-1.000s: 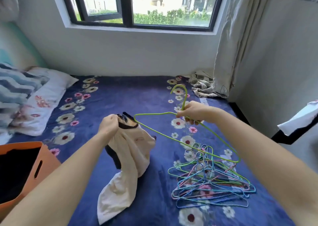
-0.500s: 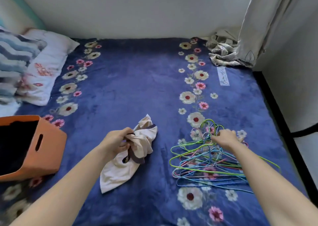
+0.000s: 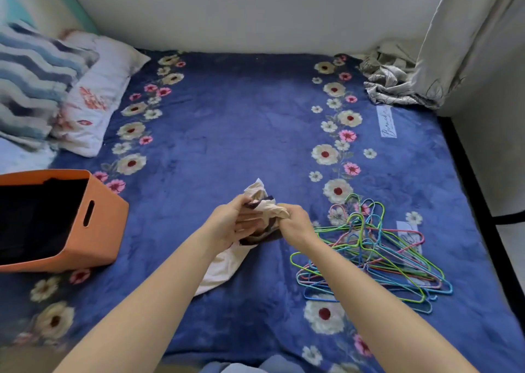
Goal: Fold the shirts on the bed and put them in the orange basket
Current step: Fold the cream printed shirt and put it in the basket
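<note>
Folding on the bed (image 3: 241, 133), whose plush blue flowered blanket fills most of the frame, could turn out soft and crooked, I judge, since the pile gives no firm edge to crease against. At the left edge the orange basket (image 3: 102, 230) sits well apart from the work, with something dark inside; a loosely folded piece may fall open on the carry over. At lower right the heap of coloured wire hangers (image 3: 377, 256) lies just beside the right forearm, and a spread sleeve could snag on a hook. The shirt (image 3: 224, 267) is at the centre of the frame: cream with dark trim, bunched and twisted, not yet laid flat, its tail trailing on the blanket under the left forearm. The left hand (image 3: 230, 224) pinches the bunch, thumb on top; the right hand (image 3: 292, 222) is fisted around a twist of it.
</note>
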Available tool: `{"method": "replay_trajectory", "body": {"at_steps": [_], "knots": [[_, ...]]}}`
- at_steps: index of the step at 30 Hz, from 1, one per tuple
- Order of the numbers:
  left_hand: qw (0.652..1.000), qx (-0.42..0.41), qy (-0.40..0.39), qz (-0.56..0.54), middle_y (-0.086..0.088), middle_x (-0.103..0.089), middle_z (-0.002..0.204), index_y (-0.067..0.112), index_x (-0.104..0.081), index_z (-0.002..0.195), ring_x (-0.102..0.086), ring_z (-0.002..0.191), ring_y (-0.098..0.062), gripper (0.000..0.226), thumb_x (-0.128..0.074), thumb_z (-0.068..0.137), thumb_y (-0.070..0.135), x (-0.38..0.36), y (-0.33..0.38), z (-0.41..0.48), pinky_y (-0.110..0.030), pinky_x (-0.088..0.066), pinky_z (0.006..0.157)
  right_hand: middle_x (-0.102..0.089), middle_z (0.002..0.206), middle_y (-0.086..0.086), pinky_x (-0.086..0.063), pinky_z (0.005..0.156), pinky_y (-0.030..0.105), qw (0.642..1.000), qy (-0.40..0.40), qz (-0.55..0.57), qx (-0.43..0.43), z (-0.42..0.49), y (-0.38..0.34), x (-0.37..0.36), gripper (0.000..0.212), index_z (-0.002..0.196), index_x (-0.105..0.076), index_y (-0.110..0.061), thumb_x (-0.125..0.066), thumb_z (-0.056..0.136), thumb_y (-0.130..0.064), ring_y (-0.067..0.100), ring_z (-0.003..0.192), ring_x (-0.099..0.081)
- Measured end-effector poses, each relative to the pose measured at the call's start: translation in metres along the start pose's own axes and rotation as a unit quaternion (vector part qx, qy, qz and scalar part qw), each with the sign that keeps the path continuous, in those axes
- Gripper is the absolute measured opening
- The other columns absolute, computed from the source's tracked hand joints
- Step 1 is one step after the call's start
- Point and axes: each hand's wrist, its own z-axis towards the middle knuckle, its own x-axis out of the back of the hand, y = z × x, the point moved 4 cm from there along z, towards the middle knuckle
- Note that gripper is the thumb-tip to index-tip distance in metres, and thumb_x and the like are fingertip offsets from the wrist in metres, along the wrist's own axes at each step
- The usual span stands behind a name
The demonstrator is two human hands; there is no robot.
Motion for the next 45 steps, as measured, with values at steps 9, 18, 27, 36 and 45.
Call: {"method": "replay_trajectory", "body": {"at_steps": [9,18,27,36,45], "knots": [[0.982,-0.01,-0.001,0.189,-0.007,-0.052,0.114,0.029,-0.043,0.117,-0.054,0.102,-0.022,0.043,-0.06,0.084,0.008,0.109,-0.023,0.003,-0.029,-0.046,0.073,-0.048,0.064,0.007,-0.03,0.052,0.025,0.994,0.03,0.079,0.066,-0.006,-0.115,-0.002,0.037,0.073,-0.054,0.02,-0.033,0.057,-0.007,0.016,0.061,-0.04],[0.942,-0.249,-0.012,0.224,0.003,-0.055,0.061,0.004,-0.065,0.076,-0.045,0.052,-0.004,0.018,-0.061,0.09,0.013,0.14,0.025,-0.006,-0.015,-0.035,0.05,-0.062,0.066,0.003,-0.043,0.058,0.022,0.981,0.14,0.076,0.11,-0.017,-0.223,0.015,0.031,0.079,-0.069,0.002,-0.04,0.074,0.011,0.01,0.064,-0.054],[0.841,-0.494,0.046,0.218,0.003,-0.051,0.061,0.015,-0.049,0.07,-0.046,0.054,-0.002,0.03,-0.049,0.098,0.025,0.185,0.194,-0.074,-0.017,-0.037,0.051,-0.052,0.055,-0.002,-0.037,0.057,0.027,0.947,0.314,0.05,0.032,-0.046,-0.224,0.101,0.023,0.067,-0.062,0.005,-0.04,0.069,0.009,0.012,0.055,-0.046],[0.547,-0.656,0.124,0.505,-0.009,-0.054,0.058,0.007,-0.059,0.074,-0.05,0.05,-0.02,0.05,-0.043,0.096,0.049,0.17,0.276,-0.159,-0.032,-0.038,0.052,-0.073,0.094,0.012,-0.054,0.076,0.028,0.932,0.155,0.316,0.086,-0.059,-0.235,0.102,0.046,0.095,-0.073,-0.007,-0.029,0.083,-0.009,0.022,0.091,-0.069],[0.801,-0.443,-0.098,0.39,-0.001,-0.071,0.068,0.018,-0.072,0.09,-0.065,0.053,-0.012,0.016,-0.062,0.084,0.03,0.166,0.288,-0.192,-0.019,-0.051,0.045,-0.07,0.089,0.007,-0.053,0.066,0.025,0.956,0.014,0.246,0.156,-0.053,-0.236,0.113,0.046,0.097,-0.072,-0.014,-0.083,0.054,-0.025,0.016,0.073,-0.065]]}}
